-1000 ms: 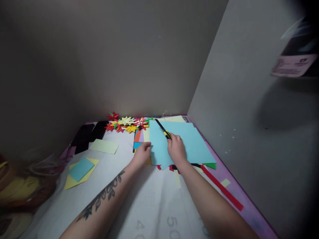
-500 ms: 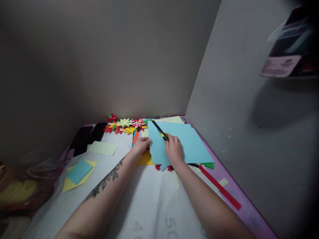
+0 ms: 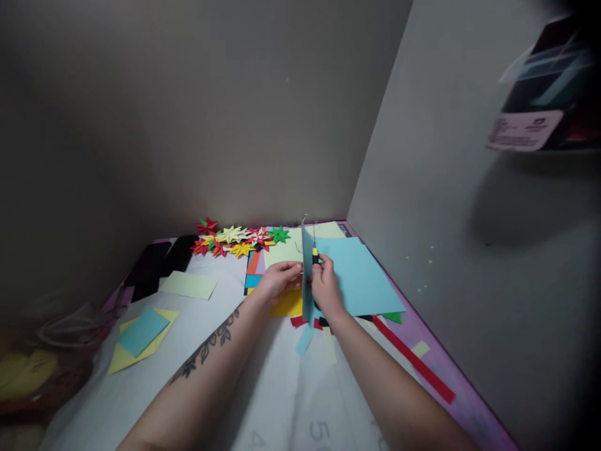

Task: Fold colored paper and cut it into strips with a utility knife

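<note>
A light blue sheet of paper [image 3: 361, 275] lies at the far end of the table. Its left part, a flap [image 3: 307, 269], stands up on edge between my hands. On the left side of this flap, my left hand [image 3: 280, 280] pinches its edge with thumb and fingers. My right hand [image 3: 326, 285] is closed round a black and yellow utility knife [image 3: 315, 257], held upright just right of the flap with its thin blade pointing away from me. The lower part of the knife is hidden in my fingers.
Folded paper stars [image 3: 235, 235] lie along the back wall. Coloured sheets [image 3: 288, 307] sit under the hands. At left are a pale green paper [image 3: 190, 285], blue and yellow pieces [image 3: 143, 332] and dark flat objects [image 3: 181, 257]. A red strip [image 3: 417, 363] lies near the right wall.
The left part of the blue sheet has been raised from flat to upright, my left hand moving right with it. The knife has turned from slanting left to pointing straight ahead.
</note>
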Tool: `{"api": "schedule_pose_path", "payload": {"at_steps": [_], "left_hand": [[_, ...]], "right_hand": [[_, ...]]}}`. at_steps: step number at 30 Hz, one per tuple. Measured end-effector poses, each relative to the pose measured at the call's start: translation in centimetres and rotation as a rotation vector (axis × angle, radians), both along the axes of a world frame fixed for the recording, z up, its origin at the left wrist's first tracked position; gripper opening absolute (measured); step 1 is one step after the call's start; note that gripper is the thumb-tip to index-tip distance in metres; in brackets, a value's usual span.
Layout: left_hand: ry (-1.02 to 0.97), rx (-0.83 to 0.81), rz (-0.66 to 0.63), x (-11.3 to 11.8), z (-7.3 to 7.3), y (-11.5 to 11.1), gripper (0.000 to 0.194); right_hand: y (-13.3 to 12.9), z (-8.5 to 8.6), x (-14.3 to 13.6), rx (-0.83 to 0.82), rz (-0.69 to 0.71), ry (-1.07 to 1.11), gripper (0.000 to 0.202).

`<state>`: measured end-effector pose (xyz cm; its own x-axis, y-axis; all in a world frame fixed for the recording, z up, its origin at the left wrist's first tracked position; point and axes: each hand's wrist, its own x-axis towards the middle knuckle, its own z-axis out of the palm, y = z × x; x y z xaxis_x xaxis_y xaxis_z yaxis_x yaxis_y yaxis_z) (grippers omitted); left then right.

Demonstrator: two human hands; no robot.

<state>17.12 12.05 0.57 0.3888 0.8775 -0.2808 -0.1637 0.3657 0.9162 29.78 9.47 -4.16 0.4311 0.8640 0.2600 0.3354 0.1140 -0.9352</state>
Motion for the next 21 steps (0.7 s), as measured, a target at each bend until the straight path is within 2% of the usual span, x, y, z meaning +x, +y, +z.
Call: {"api": "schedule_pose_path", "payload": {"at_steps": [8, 13, 21], "left_hand": [[0.149, 0.164, 0.003, 1.4, 0.5, -1.0, 0.04], [0.216, 0.203, -0.04, 2.1, 1.0, -1.7, 0.047], [0.362, 0.277, 0.017, 3.5, 1.1, -2.0, 0.052]], "right_hand": [[-0.4, -0.3, -0.2, 0.033, 0.065, 0.444, 0.039], [-0.3, 0.0, 0.0, 0.097, 0.079, 0.731, 0.039], [0.3, -0.6, 1.1, 0.099, 0.09, 0.967, 0.039]]}}
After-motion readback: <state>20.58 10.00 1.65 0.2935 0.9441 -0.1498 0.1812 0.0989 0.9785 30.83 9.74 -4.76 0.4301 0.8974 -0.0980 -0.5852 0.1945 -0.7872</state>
